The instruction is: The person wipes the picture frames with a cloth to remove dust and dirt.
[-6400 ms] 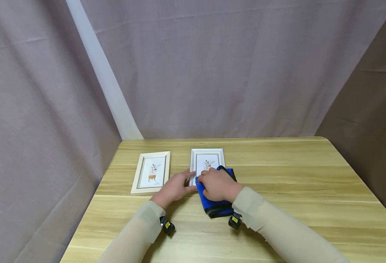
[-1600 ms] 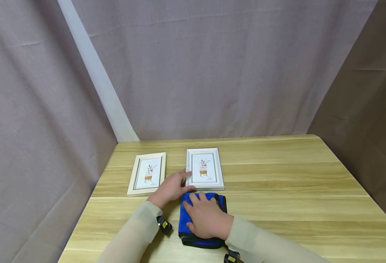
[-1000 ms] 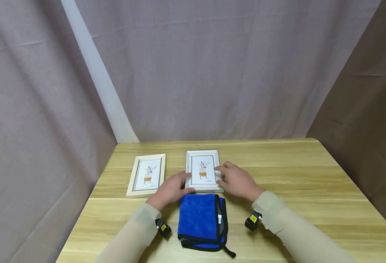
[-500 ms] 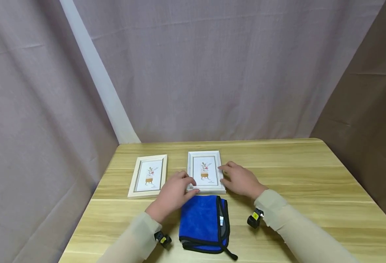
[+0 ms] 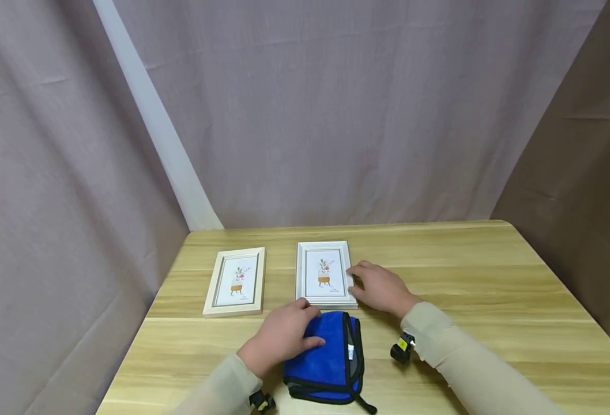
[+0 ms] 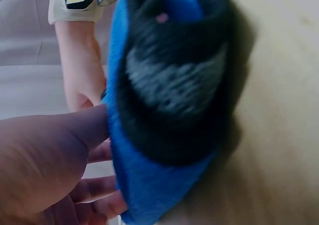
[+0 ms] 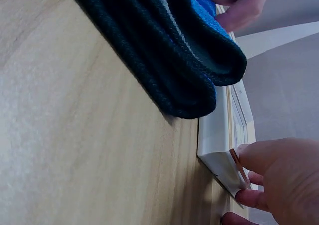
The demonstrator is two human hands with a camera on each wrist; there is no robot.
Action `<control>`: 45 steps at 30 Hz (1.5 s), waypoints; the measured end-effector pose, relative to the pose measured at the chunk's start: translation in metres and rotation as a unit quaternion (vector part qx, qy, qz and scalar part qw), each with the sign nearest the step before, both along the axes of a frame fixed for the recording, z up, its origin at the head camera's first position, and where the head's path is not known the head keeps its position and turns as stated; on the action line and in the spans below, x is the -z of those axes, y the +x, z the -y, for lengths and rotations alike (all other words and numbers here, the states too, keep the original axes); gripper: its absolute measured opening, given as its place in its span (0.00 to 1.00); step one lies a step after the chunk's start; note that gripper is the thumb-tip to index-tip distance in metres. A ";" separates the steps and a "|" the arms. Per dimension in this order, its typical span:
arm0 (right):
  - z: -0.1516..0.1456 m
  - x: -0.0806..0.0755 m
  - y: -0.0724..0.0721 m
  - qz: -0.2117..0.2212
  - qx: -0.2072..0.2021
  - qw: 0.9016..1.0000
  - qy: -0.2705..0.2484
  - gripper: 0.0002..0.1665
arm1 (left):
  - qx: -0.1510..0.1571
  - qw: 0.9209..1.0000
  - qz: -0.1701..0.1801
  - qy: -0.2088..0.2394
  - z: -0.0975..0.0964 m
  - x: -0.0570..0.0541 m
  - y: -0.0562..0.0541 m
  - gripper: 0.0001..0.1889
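Observation:
A white picture frame (image 5: 327, 304) with a flower-pot print lies flat on the table. My right hand (image 5: 383, 287) grips its right edge, thumb and fingertips on the border in the right wrist view. Just in front lies a folded blue cloth (image 5: 317, 366) with black edging, a grey inner side and a small loop at its near right corner. My left hand (image 5: 283, 334) rests on the cloth's upper left part, thumb and fingers spread apart and relaxed. From the left wrist, the thumb and fingertips touch the blue face, and the cloth's folded end fills the middle.
To the left lies a second, cream picture frame (image 5: 209, 302) with a similar print. The wooden table (image 5: 440, 253) ends at a curtain (image 5: 305, 115) behind, and a brown cloth panel (image 5: 590, 190) hangs on the right.
The right hand earlier wiped over the white frame with the cloth, set it down in front, then took the frame's right edge. The left hand has left the frame's left edge for the cloth.

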State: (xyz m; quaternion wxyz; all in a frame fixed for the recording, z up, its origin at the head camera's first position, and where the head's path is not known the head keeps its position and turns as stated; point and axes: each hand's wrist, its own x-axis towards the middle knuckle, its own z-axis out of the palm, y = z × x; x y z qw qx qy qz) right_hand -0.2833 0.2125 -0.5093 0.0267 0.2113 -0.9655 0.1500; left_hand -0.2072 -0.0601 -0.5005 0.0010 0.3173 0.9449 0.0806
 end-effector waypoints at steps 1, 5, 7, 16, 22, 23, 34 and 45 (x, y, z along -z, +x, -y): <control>0.000 0.000 0.001 0.003 0.002 1.000 0.000 0.29 | 0.003 1.000 0.001 0.003 0.000 0.001 0.001 0.29; 0.002 0.000 0.002 0.006 0.005 1.000 0.001 0.29 | 0.010 1.000 0.006 0.016 -0.002 0.005 0.004 0.28; 0.003 0.000 0.002 0.006 0.007 1.000 0.000 0.29 | 0.011 1.000 0.012 0.026 -0.002 0.006 0.004 0.26; 0.005 -0.002 0.002 0.001 0.011 1.000 -0.005 0.28 | 0.029 0.996 0.025 0.080 0.003 0.007 0.001 0.20; 0.006 -0.002 0.002 0.000 0.009 1.000 -0.004 0.28 | 0.004 0.994 0.036 0.103 0.016 -0.002 -0.003 0.20; 0.006 -0.002 0.002 0.001 0.009 1.000 -0.003 0.28 | -0.002 0.994 0.037 0.107 0.019 -0.004 -0.004 0.20; 0.006 0.000 0.002 0.004 0.009 1.000 0.003 0.29 | -0.072 0.989 0.015 0.132 0.057 -0.022 -0.026 0.17; 0.005 0.000 0.004 0.002 0.005 1.000 0.004 0.28 | -0.115 0.986 -0.022 0.116 0.072 -0.015 -0.036 0.17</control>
